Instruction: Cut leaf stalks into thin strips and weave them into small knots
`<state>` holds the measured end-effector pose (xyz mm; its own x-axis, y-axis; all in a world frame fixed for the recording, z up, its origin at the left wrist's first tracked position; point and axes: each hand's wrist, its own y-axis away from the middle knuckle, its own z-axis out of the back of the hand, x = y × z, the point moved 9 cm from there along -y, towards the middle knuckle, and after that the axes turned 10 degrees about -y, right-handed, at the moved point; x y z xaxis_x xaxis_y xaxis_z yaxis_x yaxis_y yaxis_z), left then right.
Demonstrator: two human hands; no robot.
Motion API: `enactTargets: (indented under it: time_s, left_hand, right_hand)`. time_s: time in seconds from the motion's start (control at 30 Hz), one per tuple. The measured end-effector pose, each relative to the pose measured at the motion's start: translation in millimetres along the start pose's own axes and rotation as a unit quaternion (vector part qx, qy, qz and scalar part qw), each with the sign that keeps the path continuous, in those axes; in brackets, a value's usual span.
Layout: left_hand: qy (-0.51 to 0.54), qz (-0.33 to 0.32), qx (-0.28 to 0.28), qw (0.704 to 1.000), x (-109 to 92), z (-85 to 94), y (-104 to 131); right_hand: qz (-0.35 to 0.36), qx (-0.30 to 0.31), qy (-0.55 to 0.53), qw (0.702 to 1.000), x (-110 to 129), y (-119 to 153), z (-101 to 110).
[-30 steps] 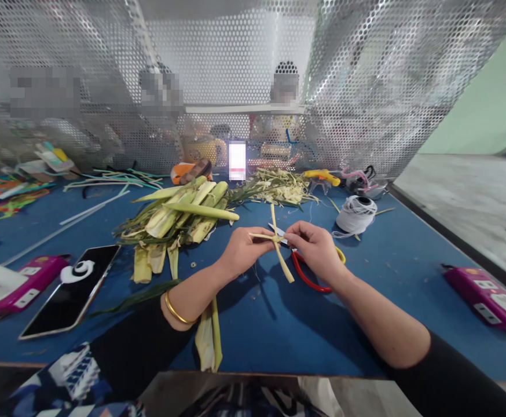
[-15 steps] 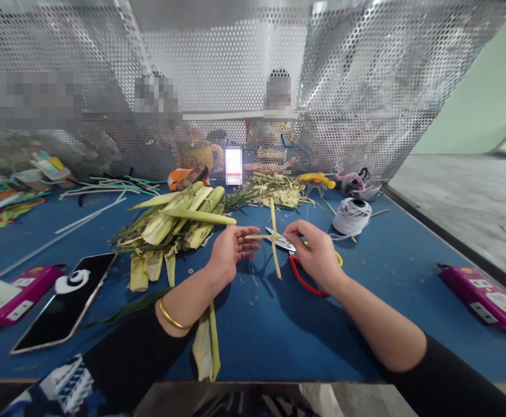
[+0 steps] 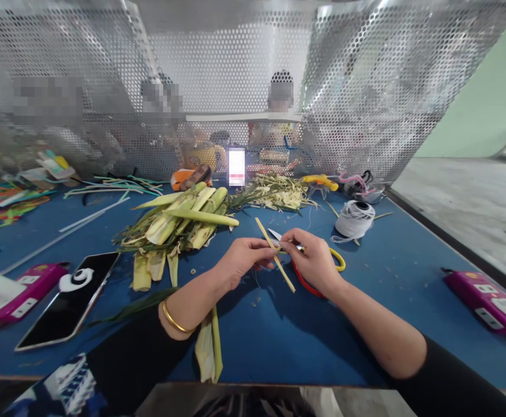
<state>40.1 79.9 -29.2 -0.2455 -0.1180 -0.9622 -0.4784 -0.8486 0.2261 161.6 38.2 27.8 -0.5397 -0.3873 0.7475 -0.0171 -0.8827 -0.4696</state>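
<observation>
My left hand is closed in a pinch at the middle of a cross of pale yellow-green husk strips. The long strip slants from upper left to lower right. Opposite it, my right hand pinches close to the crossing, fingertips nearly meeting the left ones. Its fingers partly hide the short crosspiece. Beneath the right hand lie scissors with red and yellow handles, blades pointing up and left. A spool of white thread stands beyond that hand. Green husks are heaped past my left hand.
Husk shreds and a yellow-orange tool lie at the back. A phone and a magenta case are at left, another magenta case at right. A perforated metal screen borders the table; people show behind it.
My left hand has moved right and closed from open fingers into a pinch at the crossing. The cross has turned from nearly upright to slanted. The right hand stays close by.
</observation>
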Motion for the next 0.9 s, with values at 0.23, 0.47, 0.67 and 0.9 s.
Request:
enactTargets:
  time_s: [0.23, 0.47, 0.67, 0.9]
  left_hand:
    - [-0.021, -0.058, -0.138, 0.989, -17, 26.2, 3]
    - [-0.128, -0.130, -0.077, 0.980, -39, 21.3, 4]
    - [-0.384, -0.180, -0.247, 0.871, -90, 73.7, 60]
    - [-0.585, 0.051, -0.223, 0.778, -22, 76.1, 132]
  right_hand:
    - [-0.100, -0.020, -0.050, 0.994, -22, 2, 0]
    - [-0.083, 0.112, -0.044, 0.989, -11, 9, -26]
    - [-0.038, 0.018, 0.080, 0.996, -7, 4, -2]
    - [0.005, 0.043, 0.156, 0.987, -6, 8, -13]
